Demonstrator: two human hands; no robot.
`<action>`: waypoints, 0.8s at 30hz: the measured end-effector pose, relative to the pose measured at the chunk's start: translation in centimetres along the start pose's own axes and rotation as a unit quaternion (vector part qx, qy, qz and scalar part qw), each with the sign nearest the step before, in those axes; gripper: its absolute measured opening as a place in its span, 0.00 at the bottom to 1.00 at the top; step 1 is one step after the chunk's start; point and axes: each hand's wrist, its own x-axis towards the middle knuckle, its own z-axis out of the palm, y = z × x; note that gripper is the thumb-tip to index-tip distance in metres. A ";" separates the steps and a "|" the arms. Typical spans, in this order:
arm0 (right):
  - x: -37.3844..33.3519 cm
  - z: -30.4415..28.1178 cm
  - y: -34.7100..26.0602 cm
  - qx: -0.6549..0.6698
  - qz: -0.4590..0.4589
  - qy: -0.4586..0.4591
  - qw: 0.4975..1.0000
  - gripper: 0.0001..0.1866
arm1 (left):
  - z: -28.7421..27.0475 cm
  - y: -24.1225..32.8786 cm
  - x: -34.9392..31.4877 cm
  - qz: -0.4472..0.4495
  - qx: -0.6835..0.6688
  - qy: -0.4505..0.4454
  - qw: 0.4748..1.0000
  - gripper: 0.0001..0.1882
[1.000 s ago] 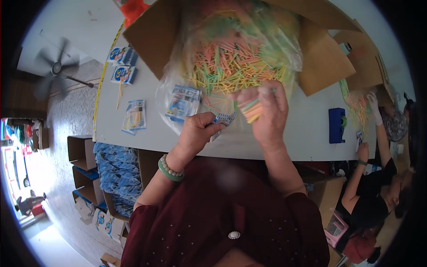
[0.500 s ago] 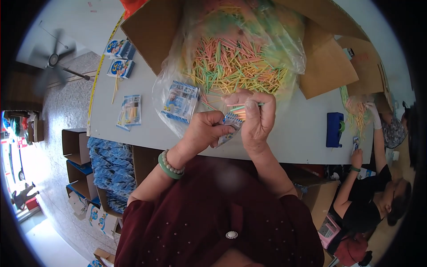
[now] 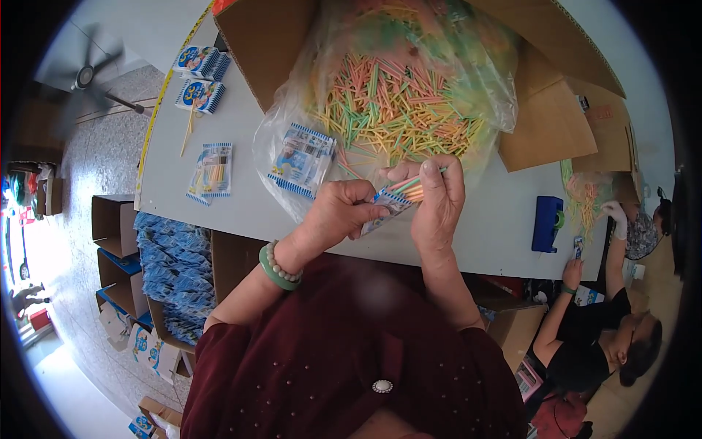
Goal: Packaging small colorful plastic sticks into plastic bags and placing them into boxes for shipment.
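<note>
Gripping coloured sticks, the right hand meets the left hand's apparently pinched packet above the table edge.

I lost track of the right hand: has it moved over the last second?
Yes. The right hand has come down from the clear bag of coloured sticks toward the table's near edge, meeting the left hand.

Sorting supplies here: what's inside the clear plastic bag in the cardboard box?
The clear plastic bag holds loose pink, green, yellow and orange sticks. Whatever lies beneath the pile is covered.
</note>
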 end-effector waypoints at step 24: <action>1.0 0.5 0.1 0.100 -0.013 -0.027 0.995 0.12 | -0.5 -0.4 0.3 0.029 0.039 -0.035 0.998 0.08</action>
